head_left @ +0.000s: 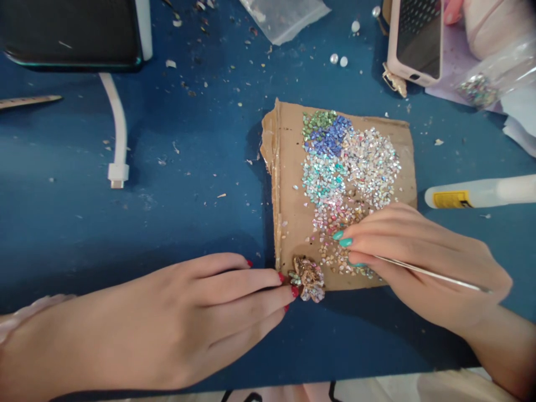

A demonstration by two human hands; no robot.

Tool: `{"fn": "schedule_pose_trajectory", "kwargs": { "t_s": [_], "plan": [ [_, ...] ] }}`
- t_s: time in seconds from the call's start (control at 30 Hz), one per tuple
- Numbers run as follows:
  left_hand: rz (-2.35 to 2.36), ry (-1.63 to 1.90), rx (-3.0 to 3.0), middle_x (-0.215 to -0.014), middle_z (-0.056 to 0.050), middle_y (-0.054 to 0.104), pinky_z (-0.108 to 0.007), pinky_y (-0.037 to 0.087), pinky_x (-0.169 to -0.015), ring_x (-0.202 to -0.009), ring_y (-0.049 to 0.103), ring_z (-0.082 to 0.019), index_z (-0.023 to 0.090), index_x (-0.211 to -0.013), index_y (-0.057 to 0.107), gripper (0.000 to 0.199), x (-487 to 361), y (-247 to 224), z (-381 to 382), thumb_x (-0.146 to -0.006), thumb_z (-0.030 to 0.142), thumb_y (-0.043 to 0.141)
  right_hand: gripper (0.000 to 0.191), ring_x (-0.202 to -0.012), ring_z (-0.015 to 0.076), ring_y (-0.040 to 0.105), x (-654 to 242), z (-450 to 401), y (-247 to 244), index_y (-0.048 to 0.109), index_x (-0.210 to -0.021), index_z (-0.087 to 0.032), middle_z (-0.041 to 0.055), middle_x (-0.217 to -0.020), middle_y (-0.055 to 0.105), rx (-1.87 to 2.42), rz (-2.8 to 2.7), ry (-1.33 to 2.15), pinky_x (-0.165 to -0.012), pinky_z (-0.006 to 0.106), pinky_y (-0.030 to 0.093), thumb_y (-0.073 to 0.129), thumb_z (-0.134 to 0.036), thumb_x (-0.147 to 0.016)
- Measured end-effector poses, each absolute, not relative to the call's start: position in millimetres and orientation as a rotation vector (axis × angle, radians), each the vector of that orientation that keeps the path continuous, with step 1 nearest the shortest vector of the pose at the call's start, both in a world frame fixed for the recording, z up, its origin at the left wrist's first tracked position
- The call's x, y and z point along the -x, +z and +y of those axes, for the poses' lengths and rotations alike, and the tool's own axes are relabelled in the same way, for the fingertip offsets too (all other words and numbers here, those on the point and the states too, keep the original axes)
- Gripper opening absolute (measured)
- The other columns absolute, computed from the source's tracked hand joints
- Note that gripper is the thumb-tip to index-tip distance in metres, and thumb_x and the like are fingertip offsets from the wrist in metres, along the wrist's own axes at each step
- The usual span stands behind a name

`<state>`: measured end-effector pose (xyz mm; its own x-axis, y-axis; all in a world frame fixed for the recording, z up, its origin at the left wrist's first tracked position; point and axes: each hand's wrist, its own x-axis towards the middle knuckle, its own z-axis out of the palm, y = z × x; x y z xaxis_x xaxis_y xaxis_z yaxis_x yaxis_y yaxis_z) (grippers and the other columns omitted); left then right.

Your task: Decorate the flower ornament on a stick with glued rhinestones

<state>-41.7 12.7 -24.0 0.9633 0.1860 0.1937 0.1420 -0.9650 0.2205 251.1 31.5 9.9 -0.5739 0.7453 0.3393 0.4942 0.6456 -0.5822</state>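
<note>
A thin metal pick (431,272) is pinched in my right hand (422,257), its tip down among the pink and tan chips (335,251). These belong to piles of small shiny chips, white (372,164), turquoise (320,176), blue (333,134) and green (316,123), on a piece of cardboard (288,184). At the cardboard's near left corner lies a small flower-shaped ornament (309,278) covered in chips. My left hand (201,312) stretches flat from the left, fingers extended, fingertips at the cardboard edge and beside the ornament. Whether they press on it I cannot tell.
A glue bottle (481,191) lies at right. Beyond are a phone (419,39), a bag of chips (486,84), pearl beads (338,60) and a clear plastic bag (287,17). At left lie a black device (71,33), a white cable (119,123) and a pointed stick (31,102).
</note>
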Motion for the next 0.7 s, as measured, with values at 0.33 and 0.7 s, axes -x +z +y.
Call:
{"fn": "schedule_pose_trajectory", "kwargs": {
  "t_s": [0.33,0.7],
  "plan": [
    [0.22,0.331,-2.901,-0.148,-0.002,0.047,-0.035,0.051,-0.094,-0.131,0.043,-0.018,0.021,-0.133,0.056,0.039,41.9,-25.4,14.3,-0.1,0.023,0.034,0.013,-0.082,0.0159,0.067,-253.6,27.9,13.1,0.068,-0.091,-0.014,0.0054,-0.087,0.073,0.972,-2.31,0.618,-0.074,0.036,0.056,0.071,-0.006,-0.082],
    [0.223,0.325,-2.906,-0.149,-0.002,0.045,-0.034,0.052,-0.094,-0.132,0.043,-0.018,0.021,-0.134,0.055,0.04,41.8,-25.1,13.4,-0.101,0.022,0.032,0.011,-0.081,0.0142,0.067,-251.1,28.9,9.9,0.068,-0.088,-0.012,0.0053,-0.085,0.073,0.989,-2.298,0.605,-0.076,0.035,0.056,0.073,-0.005,-0.08]
  ]
}}
